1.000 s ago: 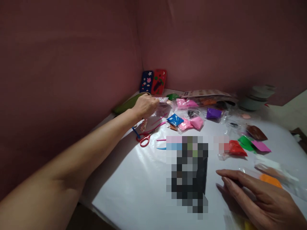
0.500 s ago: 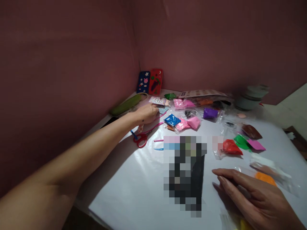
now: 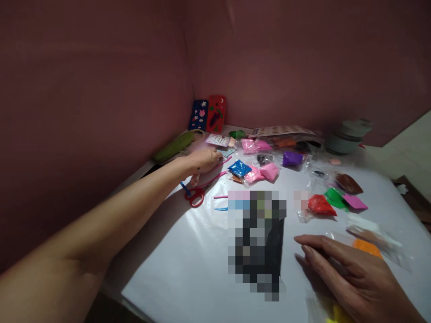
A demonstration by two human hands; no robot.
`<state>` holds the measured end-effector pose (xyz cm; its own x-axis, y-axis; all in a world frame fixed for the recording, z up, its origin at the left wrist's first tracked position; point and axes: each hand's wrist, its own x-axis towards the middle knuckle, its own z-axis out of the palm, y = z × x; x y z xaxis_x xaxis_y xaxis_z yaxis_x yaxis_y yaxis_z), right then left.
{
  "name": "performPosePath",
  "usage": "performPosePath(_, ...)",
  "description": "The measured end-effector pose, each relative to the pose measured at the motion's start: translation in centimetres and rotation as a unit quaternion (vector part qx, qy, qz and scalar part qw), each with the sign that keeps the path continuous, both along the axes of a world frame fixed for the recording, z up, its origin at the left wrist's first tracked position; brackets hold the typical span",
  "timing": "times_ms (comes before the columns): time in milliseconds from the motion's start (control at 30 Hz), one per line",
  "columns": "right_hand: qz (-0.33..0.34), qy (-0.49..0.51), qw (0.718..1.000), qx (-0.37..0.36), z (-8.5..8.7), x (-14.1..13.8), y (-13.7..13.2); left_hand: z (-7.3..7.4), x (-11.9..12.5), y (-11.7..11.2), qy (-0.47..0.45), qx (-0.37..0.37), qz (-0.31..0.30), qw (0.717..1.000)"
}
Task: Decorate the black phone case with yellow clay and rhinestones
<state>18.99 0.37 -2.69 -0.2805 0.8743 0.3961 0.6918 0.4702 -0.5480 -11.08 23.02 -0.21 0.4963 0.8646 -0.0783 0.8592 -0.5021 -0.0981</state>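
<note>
My left hand (image 3: pixel 204 160) reaches far across the white table (image 3: pixel 188 264), knuckles up, fingers curled together on the surface beside thin pink tools (image 3: pixel 218 174) and red-handled scissors (image 3: pixel 195 195). What the fingers hold, if anything, is hidden. A small printed clear packet (image 3: pixel 219 140) lies just beyond it. My right hand (image 3: pixel 353 276) lies flat near the front right, fingers stretched out, next to a clear bag with orange clay (image 3: pixel 367 246). A dark blurred-out object (image 3: pixel 259 242) lies between the two hands.
Several clay packets are scattered at the back: blue (image 3: pixel 239 168), pink (image 3: pixel 261 172), purple (image 3: pixel 291 158), red (image 3: pixel 319 204), green (image 3: pixel 333 196), brown (image 3: pixel 346 183). Blue (image 3: pixel 198 115) and red (image 3: pixel 215 114) phone cases lean in the wall corner. A grey container (image 3: pixel 346 137) stands back right.
My left hand let go of the printed clear packet it was holding up, then dropped toward me onto the table by the pink tools. My right hand stayed flat.
</note>
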Motion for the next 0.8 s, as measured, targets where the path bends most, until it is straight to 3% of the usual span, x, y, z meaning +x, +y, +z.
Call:
performPosePath(100,-0.003,-0.009,1.000,-0.001,-0.1,0.2,0.0,0.1,0.2,0.1,0.000,0.000,-0.004,1.000)
performPosePath(333,0.005,-0.028,1.000,0.005,0.1,0.2,0.2,-0.1,0.3,-0.6,-0.053,0.008,0.055,0.997)
performPosePath(533,-0.017,-0.042,0.999,0.014,0.0,0.2,0.1,2.7,0.6,-3.6,-0.255,0.038,0.120,0.959)
performPosePath(667,-0.013,-0.048,0.998,0.025,-0.1,0.3,0.0,4.5,1.3,-7.2,-0.385,-0.115,0.096,0.911)
performPosePath(800,-0.013,-0.050,0.998,0.031,0.0,0.2,-0.1,4.0,1.5,-10.5,-0.455,-0.277,0.086,0.842)
